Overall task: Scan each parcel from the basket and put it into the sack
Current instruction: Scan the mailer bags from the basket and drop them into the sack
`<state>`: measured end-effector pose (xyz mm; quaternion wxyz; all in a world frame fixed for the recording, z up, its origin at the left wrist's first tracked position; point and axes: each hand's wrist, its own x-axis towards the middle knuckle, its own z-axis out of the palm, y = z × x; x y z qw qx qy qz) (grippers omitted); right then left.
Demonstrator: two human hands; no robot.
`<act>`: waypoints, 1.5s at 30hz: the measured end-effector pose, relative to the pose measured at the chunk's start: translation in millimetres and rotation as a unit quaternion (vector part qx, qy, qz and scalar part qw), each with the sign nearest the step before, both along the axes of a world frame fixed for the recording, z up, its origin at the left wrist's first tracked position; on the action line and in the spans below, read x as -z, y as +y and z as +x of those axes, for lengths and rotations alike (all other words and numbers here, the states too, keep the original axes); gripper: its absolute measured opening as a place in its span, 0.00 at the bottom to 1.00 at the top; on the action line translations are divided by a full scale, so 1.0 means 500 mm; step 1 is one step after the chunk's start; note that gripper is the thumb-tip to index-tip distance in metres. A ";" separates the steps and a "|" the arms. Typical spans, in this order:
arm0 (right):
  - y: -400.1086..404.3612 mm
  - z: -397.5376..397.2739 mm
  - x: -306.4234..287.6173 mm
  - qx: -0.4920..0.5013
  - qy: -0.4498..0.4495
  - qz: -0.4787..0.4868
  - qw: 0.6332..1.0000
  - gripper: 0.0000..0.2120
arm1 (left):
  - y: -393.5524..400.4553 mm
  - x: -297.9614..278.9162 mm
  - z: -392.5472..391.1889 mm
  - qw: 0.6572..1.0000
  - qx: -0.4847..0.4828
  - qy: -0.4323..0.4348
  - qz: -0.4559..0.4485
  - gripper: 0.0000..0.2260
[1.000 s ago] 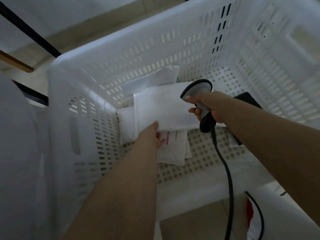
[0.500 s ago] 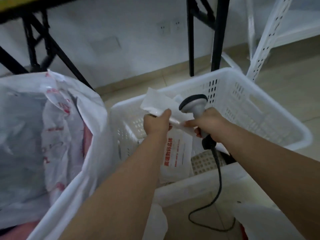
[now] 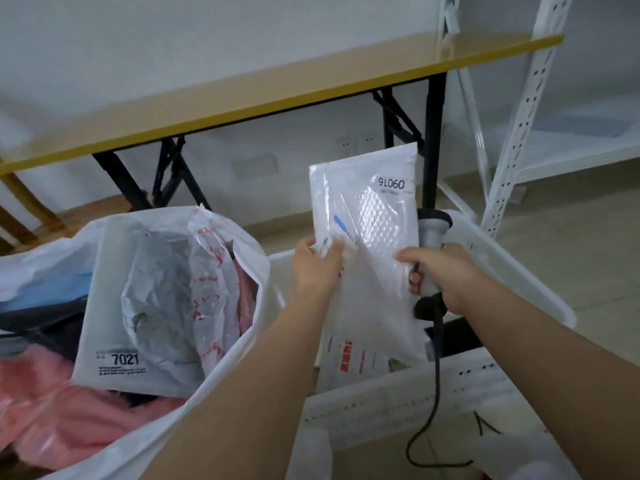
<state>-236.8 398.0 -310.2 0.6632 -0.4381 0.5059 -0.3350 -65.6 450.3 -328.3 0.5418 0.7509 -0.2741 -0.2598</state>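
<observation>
My left hand (image 3: 317, 265) grips a white bubble-mailer parcel (image 3: 369, 237) by its left edge and holds it upright above the white basket (image 3: 540, 292). The parcel's label, printed 09016, reads upside down at its top. My right hand (image 3: 440, 271) grips the grey handheld scanner (image 3: 431, 237) just right of the parcel, its thumb touching the parcel's right side. The scanner's head is partly hidden behind the parcel. The open white sack (image 3: 194, 403) stands to the left, holding a white parcel marked 7021 (image 3: 138, 306) and pink and grey bags.
More parcels lie in the basket, one with red print (image 3: 349, 356). The scanner's black cable (image 3: 429, 420) hangs down to the floor. A yellow-edged folding table (image 3: 277, 95) with black legs stands behind, and white metal shelving (image 3: 519, 126) at the right.
The parcel has come up out of the basket and been turned upright, label facing me. My view rose from the basket's inside to the sack, table and shelving.
</observation>
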 end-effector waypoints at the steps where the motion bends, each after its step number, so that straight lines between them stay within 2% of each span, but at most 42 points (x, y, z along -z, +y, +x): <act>1: -0.005 -0.006 0.006 0.000 -0.015 0.018 1.000 0.11 | 0.005 0.019 0.005 1.000 0.000 -0.011 0.023 0.31; 4: -0.017 -0.022 0.038 -0.017 -0.053 0.073 0.996 0.09 | 0.023 0.072 0.011 0.997 0.016 -0.029 0.062 0.33; 6: -0.021 -0.033 0.069 -0.029 -0.072 0.117 0.990 0.08 | 0.027 0.110 0.022 0.994 0.048 -0.010 0.096 0.33; 8: -0.029 -0.044 0.099 -0.026 -0.077 0.145 0.986 0.11 | 0.022 0.133 0.038 0.989 0.081 0.039 0.118 0.26; 9: -0.033 -0.046 0.111 -0.017 -0.071 0.152 0.986 0.12 | 0.019 0.141 0.048 0.987 0.085 0.059 0.121 0.19; 11: -0.041 -0.045 0.126 0.012 -0.055 0.151 0.987 0.12 | 0.011 0.149 0.073 0.987 0.074 0.070 0.124 0.08; 14: -0.067 -0.044 0.137 0.083 -0.043 0.111 0.989 0.12 | -0.004 0.157 0.095 0.989 0.054 0.079 0.113 0.02; 19: -0.105 -0.038 0.151 0.179 -0.027 0.069 0.981 0.23 | -0.037 0.169 0.087 0.996 0.020 0.052 0.068 0.05; 22: -0.105 -0.026 0.145 0.135 -0.044 0.077 0.987 0.22 | -0.046 0.180 0.075 0.998 0.014 0.042 0.053 0.07; 26: -0.083 -0.010 0.105 0.011 -0.071 0.105 0.992 0.16 | -0.055 0.182 0.070 0.998 -0.025 0.052 0.034 0.10; 31: -0.059 0.001 0.062 -0.086 -0.072 0.103 0.988 0.18 | -0.058 0.177 0.071 0.997 -0.032 0.071 0.006 0.10; 33: -0.054 -0.002 0.051 -0.100 -0.062 0.067 0.991 0.19 | -0.058 0.174 0.071 0.997 -0.031 0.064 0.000 0.10; 38: -0.051 -0.021 0.041 -0.161 0.040 -0.111 0.980 0.17 | -0.059 0.166 0.080 0.999 -0.034 0.009 -0.006 0.12; 45: -0.052 -0.036 0.034 -0.196 0.078 -0.166 0.963 0.23 | -0.064 0.172 0.088 0.998 -0.024 -0.032 0.038 0.13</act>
